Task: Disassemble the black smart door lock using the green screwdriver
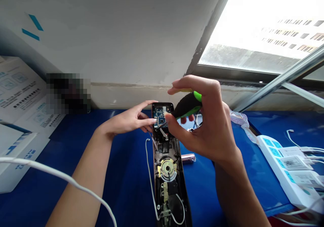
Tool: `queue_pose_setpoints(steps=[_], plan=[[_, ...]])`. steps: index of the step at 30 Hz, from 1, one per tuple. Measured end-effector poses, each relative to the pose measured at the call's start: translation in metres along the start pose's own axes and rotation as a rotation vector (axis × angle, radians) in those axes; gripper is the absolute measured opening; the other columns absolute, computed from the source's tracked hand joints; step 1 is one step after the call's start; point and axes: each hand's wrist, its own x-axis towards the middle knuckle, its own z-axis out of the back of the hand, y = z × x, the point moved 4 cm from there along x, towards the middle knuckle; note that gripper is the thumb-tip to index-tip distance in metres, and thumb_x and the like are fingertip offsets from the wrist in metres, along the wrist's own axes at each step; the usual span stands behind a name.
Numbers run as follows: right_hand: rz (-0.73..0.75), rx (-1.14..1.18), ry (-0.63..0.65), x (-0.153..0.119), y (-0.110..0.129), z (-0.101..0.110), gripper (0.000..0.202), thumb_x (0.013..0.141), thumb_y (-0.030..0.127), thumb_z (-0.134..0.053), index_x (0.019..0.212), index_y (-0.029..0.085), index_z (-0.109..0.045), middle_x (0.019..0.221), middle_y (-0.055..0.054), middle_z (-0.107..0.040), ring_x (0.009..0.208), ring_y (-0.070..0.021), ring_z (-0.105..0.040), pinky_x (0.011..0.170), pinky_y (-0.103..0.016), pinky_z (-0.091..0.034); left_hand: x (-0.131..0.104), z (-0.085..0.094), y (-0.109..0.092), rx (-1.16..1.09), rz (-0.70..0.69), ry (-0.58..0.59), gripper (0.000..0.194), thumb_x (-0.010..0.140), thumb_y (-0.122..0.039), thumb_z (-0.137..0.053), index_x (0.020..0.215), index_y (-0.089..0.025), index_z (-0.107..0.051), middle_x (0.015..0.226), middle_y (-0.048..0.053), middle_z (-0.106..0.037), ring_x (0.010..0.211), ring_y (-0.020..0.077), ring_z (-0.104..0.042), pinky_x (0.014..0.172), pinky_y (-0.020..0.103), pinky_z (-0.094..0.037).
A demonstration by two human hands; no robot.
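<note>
A long black housing (168, 186) lies open on the blue table, its inner parts showing. At its far end sits a blue circuit board (160, 116), and nearer to me is a round metal part (167, 168). My left hand (133, 119) grips the far left edge of the housing, thumb on the board's side. With thumb and fingers, my right hand (205, 119) holds a black and green screwdriver (187, 105) at a slant. Its shaft points down and left to the lower edge of the board; the tip's exact contact is too small to tell.
White boxes (22, 95) stand at the left. A white power strip (280, 166) with plugged-in adapters lies at the right. A white cable (63, 176) crosses the left foreground. Wall and window rise behind the blue table (126, 173).
</note>
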Motion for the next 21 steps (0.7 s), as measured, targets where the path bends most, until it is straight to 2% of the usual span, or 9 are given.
queue_pose_setpoints(steps=[3,5,8,10,12,15,17,19,21], plan=[[-0.011,-0.021,-0.024,-0.0006,-0.0027,0.0002,0.056,0.086,0.016,-0.072,0.130,0.040,-0.047,0.118,0.003,-0.070,0.070,-0.0167,-0.069,0.066,-0.037,-0.064,0.0011,0.0000,-0.0005,0.005,-0.027,-0.002,0.083,0.092,-0.048,-0.071,0.161,-0.033,-0.026,0.098,0.004,-0.076,0.087,0.0220,-0.077,0.082,0.035,-0.063],[-0.026,-0.004,-0.019,-0.0008,-0.0028,0.0000,0.060,0.085,0.013,-0.070,0.131,0.042,-0.046,0.121,0.003,-0.069,0.077,-0.0184,-0.071,0.063,-0.036,-0.064,0.0015,-0.0002,-0.0004,0.002,-0.025,0.002,0.083,0.092,-0.048,-0.071,0.161,-0.032,-0.027,0.095,0.004,-0.077,0.087,0.0227,-0.077,0.082,0.036,-0.063],[-0.014,0.036,-0.016,-0.0009,0.0010,0.0002,0.068,0.080,0.006,-0.067,0.134,0.042,-0.047,0.130,0.003,-0.065,0.104,-0.0229,-0.071,0.080,-0.037,-0.066,0.0016,-0.0003,0.0008,-0.005,0.000,0.005,0.082,0.093,-0.049,-0.071,0.160,-0.033,-0.027,0.096,0.005,-0.077,0.087,0.0224,-0.077,0.084,0.037,-0.063],[0.008,0.029,-0.017,-0.0010,0.0033,0.0003,0.069,0.078,0.004,-0.066,0.135,0.038,-0.049,0.132,0.003,-0.064,0.114,-0.0236,-0.068,0.092,-0.038,-0.064,0.0018,0.0002,0.0016,-0.004,0.002,-0.007,0.081,0.092,-0.049,-0.071,0.160,-0.033,-0.028,0.098,0.005,-0.078,0.087,0.0222,-0.077,0.084,0.037,-0.063],[0.020,0.007,-0.015,-0.0013,0.0028,0.0000,0.063,0.082,0.008,-0.067,0.136,0.034,-0.050,0.127,0.002,-0.066,0.108,-0.0222,-0.070,0.093,-0.037,-0.064,0.0023,0.0004,0.0022,-0.010,-0.008,-0.014,0.081,0.092,-0.049,-0.071,0.160,-0.033,-0.029,0.099,0.005,-0.077,0.086,0.0223,-0.077,0.083,0.037,-0.063],[0.034,-0.026,-0.021,-0.0018,-0.0004,0.0001,0.056,0.086,0.012,-0.068,0.136,0.030,-0.052,0.117,0.001,-0.070,0.087,-0.0183,-0.072,0.085,-0.037,-0.066,0.0026,0.0007,0.0026,-0.019,-0.019,-0.013,0.082,0.092,-0.049,-0.071,0.160,-0.032,-0.029,0.102,0.006,-0.076,0.085,0.0222,-0.077,0.083,0.038,-0.064],[0.035,-0.021,-0.036,-0.0018,-0.0016,0.0008,0.058,0.084,0.009,-0.068,0.136,0.030,-0.052,0.118,0.000,-0.069,0.079,-0.0166,-0.070,0.079,-0.036,-0.066,0.0021,0.0015,0.0029,-0.020,-0.005,-0.009,0.082,0.092,-0.049,-0.071,0.160,-0.032,-0.028,0.105,0.007,-0.076,0.086,0.0226,-0.077,0.085,0.040,-0.064],[0.009,0.011,-0.044,-0.0015,-0.0015,0.0012,0.061,0.082,0.006,-0.065,0.135,0.033,-0.053,0.124,0.000,-0.068,0.082,-0.0173,-0.070,0.077,-0.036,-0.066,0.0009,0.0034,0.0024,-0.019,0.016,-0.020,0.081,0.093,-0.048,-0.070,0.161,-0.033,-0.028,0.111,0.008,-0.076,0.094,0.0240,-0.077,0.090,0.042,-0.062],[-0.009,0.056,-0.065,-0.0010,0.0001,0.0021,0.063,0.082,0.004,-0.063,0.134,0.037,-0.053,0.125,0.000,-0.067,0.089,-0.0196,-0.071,0.078,-0.037,-0.066,-0.0009,0.0077,-0.0018,0.001,-0.002,-0.097,0.076,0.094,-0.046,-0.069,0.159,-0.034,-0.032,0.123,0.009,-0.073,0.108,0.0250,-0.073,0.100,0.044,-0.058]])
